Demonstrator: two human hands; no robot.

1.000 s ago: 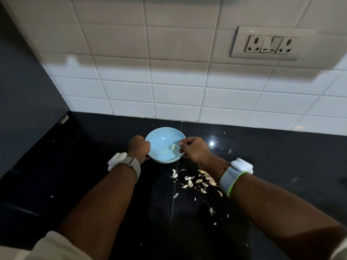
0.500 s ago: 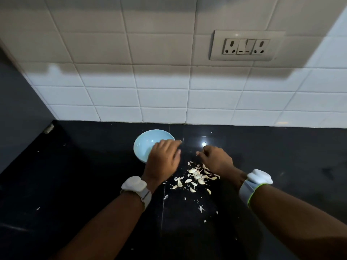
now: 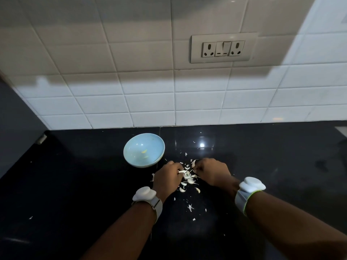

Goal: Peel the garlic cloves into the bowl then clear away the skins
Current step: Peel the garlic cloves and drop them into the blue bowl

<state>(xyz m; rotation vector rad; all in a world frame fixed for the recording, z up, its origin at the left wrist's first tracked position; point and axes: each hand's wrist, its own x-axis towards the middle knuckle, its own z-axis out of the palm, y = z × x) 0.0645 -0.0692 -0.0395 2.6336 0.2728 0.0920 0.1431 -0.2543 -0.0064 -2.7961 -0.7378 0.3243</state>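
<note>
A light blue bowl (image 3: pixel 131 145) stands on the black counter with a small yellowish peeled garlic clove (image 3: pixel 144 151) inside. Just right of it and nearer to me lies a scatter of pale garlic skins (image 3: pixel 189 181). My left hand (image 3: pixel 167 180) rests on the left side of the pile, fingers curled, pinching a skin at its fingertips. On the right side, my right hand (image 3: pixel 212 171) also has curled fingers, with a skin caught at the fingertips. The two hands face each other over the pile. What lies under the palms is hidden.
The black counter (image 3: pixel 75 184) runs back to a white tiled wall (image 3: pixel 150 102) with a socket plate (image 3: pixel 222 48). A dark panel (image 3: pixel 16 119) closes the left side. Loose skin flecks (image 3: pixel 190 207) lie nearer to me. Both wrists wear white bands.
Both hands have left the bowl and come down onto the skins pile, closing in from either side. The bowl now stands untouched to the left.
</note>
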